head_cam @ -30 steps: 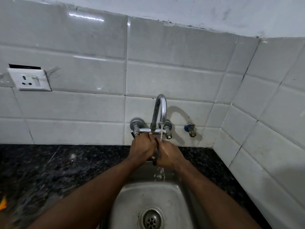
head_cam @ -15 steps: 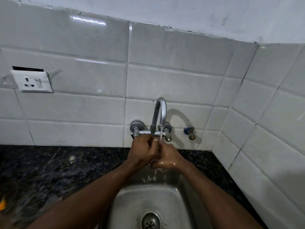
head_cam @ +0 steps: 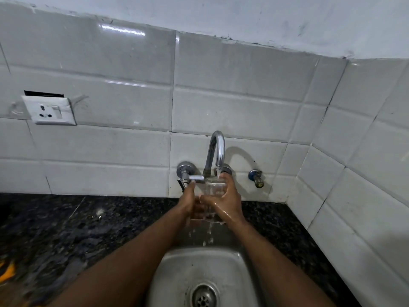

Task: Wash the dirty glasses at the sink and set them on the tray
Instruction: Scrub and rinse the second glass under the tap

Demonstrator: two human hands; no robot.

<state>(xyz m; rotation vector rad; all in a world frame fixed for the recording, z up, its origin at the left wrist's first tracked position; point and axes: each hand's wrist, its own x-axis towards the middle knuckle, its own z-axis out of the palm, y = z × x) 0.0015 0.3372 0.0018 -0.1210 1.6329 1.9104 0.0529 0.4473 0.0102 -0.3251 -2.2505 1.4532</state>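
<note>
1. Holding a clear glass [head_cam: 215,187] upright between the two hands, mouth straight under the faucet spout [head_cam: 216,149] just above the fingertips. Probably done to let the stream fill and flush the inside.
2. With the right hand [head_cam: 229,201], wet and shiny, wrapping fingers round the right wall of the glass: a firm grip, likely needed because wet glass is slippery.
3. With the left hand [head_cam: 188,201], lying against the left side and lower part of the glass, one fingertip raised. Cannot tell whether it is curled round the glass or only steadying it.
4. Working directly above the sink [head_cam: 177,273], so that overflow running off beneath the hands drops into the basin toward the drain [head_cam: 203,296] and not onto the counter [head_cam: 88,222] left of the left hand.
5. Staying close to the lever handle [head_cam: 196,177], just beyond the left fingertips, presumably to be handy for shutting off the water.
6. No tray in sight anywhere, so setting down is not yet possible from this pose.
7. Against half a second ago: then knuckled tightly together with the glass hidden inside the clasp, as if rubbing; now parted enough to show the glass standing upright, and lifted nearer the spout.
8. Also seeing more water streaming below the hands than before, which suggests moving from scrubbing to rinsing.
</note>
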